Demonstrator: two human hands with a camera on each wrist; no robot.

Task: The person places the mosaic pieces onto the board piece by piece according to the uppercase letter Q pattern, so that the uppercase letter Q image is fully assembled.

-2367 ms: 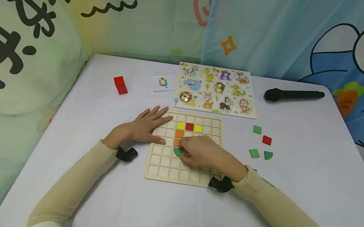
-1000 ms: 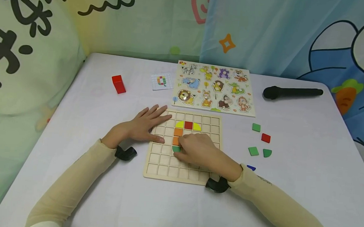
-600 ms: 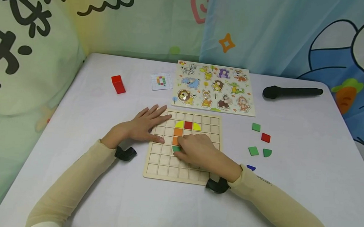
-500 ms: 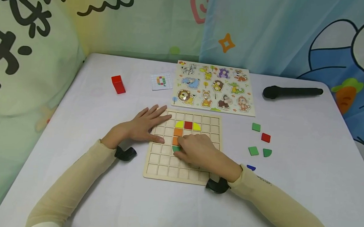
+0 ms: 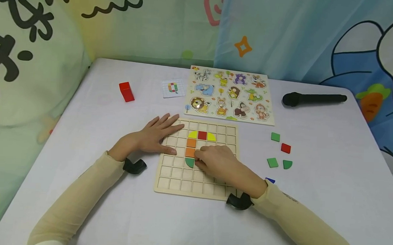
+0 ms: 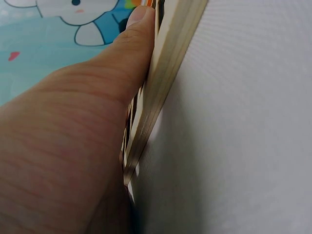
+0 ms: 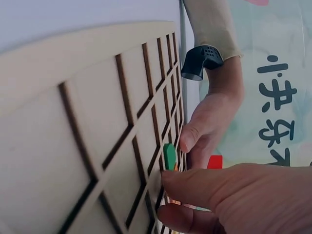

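Boards (image 5: 176,172) 2 | visible tiles (image 5: 272,162) 11 | card (image 5: 173,88) 1 | microphone (image 5: 314,99) 1 | red block (image 5: 126,92) 1

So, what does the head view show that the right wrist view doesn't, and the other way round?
Only the head view: the black microphone, plus loose tiles right of the board, among them a red tile and a partly hidden blue piece.

Only the right wrist view: a low, close, side-on look at the right hand beside the green piece on the board.

Both: the gridded wooden board, both hands, including the left hand, and the red block.
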